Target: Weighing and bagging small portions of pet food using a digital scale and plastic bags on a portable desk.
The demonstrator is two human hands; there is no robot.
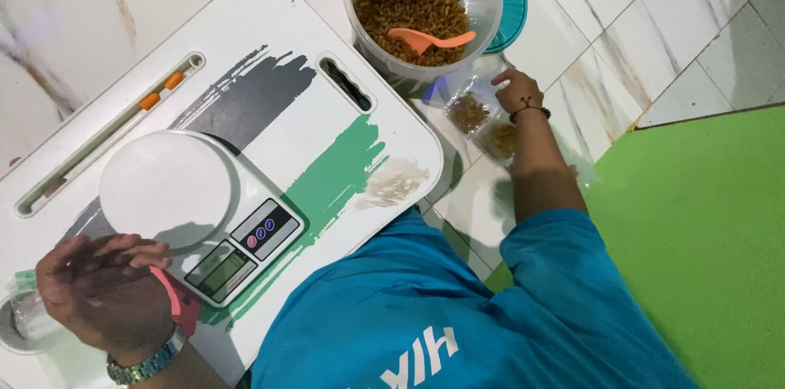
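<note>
My right hand [520, 91] reaches out to the tiled floor, its fingers closed on the top edge of a small clear bag of brown pasta [468, 112]. A second filled bag [501, 140] lies beside my wrist. My left hand [100, 289], with a metal watch on the wrist, hovers curled at the near corner of a white kitchen scale [168, 186] on a white lap table [270, 37]. A pink item [181, 301] and some clear plastic [20, 319] lie under and beside that hand; whether it grips anything is hidden.
A white bucket [360, 25] of brown pasta with an orange scoop [429, 37] stands past the table, and a teal lid [509, 4] sits behind it. A stack of clear bags [394, 184] lies on the table's edge. A green mat [703, 225] covers the floor at right.
</note>
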